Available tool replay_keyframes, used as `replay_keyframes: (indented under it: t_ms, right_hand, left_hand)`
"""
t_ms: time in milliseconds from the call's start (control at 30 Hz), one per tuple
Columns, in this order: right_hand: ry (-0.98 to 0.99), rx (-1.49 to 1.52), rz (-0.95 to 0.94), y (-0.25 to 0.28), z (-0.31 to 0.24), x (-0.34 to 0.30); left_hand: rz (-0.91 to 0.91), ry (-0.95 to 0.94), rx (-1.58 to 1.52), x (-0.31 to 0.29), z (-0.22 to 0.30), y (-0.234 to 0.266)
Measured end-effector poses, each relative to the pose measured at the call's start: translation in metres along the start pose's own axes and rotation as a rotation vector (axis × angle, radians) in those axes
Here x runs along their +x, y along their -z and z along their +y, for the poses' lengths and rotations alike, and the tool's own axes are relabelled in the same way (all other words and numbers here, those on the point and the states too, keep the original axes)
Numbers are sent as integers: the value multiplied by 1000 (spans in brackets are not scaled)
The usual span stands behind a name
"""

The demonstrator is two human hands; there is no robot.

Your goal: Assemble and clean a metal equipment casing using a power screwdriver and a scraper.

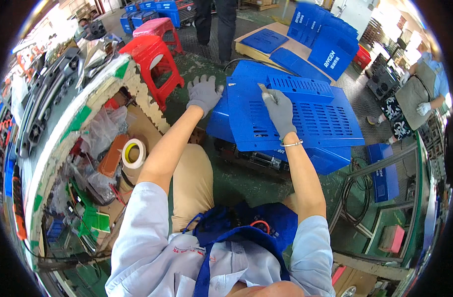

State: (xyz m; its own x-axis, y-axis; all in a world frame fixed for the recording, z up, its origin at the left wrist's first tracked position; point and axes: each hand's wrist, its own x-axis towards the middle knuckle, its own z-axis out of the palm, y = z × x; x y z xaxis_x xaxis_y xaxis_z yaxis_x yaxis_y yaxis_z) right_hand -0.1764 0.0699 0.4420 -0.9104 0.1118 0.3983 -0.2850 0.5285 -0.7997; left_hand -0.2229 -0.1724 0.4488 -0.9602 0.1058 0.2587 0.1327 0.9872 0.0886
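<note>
A blue vented sheet-metal panel (305,116) with rows of slots lies slightly askew on a larger blue metal housing (328,159) in front of me. My right hand (278,110), in a grey glove, is over the panel's left part. Its thumb and fingers pinch a small flat tan piece, whose kind I cannot make out. At the panel's left edge, my left hand (204,94), also gloved in grey, is open with its fingers spread. Whether its fingertips touch the panel edge I cannot tell. Below the housing, dark machine parts (258,161) show.
Red plastic stools (154,62) stand ahead on the left. A cluttered workbench (88,106) holds a tape roll (133,153) on its lower shelf. More blue panels (333,52) stand on a board at the far right. A co-worker (424,94) in an apron is at right; another person's legs (216,24) show ahead.
</note>
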Motion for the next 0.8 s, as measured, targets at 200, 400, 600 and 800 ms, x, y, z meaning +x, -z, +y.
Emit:
replay_keyframes:
  t_ms: [200, 400, 600, 800]
  right_hand:
    - [300, -202, 28, -18, -61, -84]
    - [498, -339, 169, -32, -44, -128]
    - [593, -234, 49, 0, -35, -137]
    - [420, -349, 375, 44, -44, -170]
  left_hand:
    - [-22, -248, -517, 52, -20, -53]
    - [-36, -119, -500, 62, -2, -45]
    - [-83, 46, -533, 23, -2, -10]
    - [18, 193, -446, -49, 7, 1]
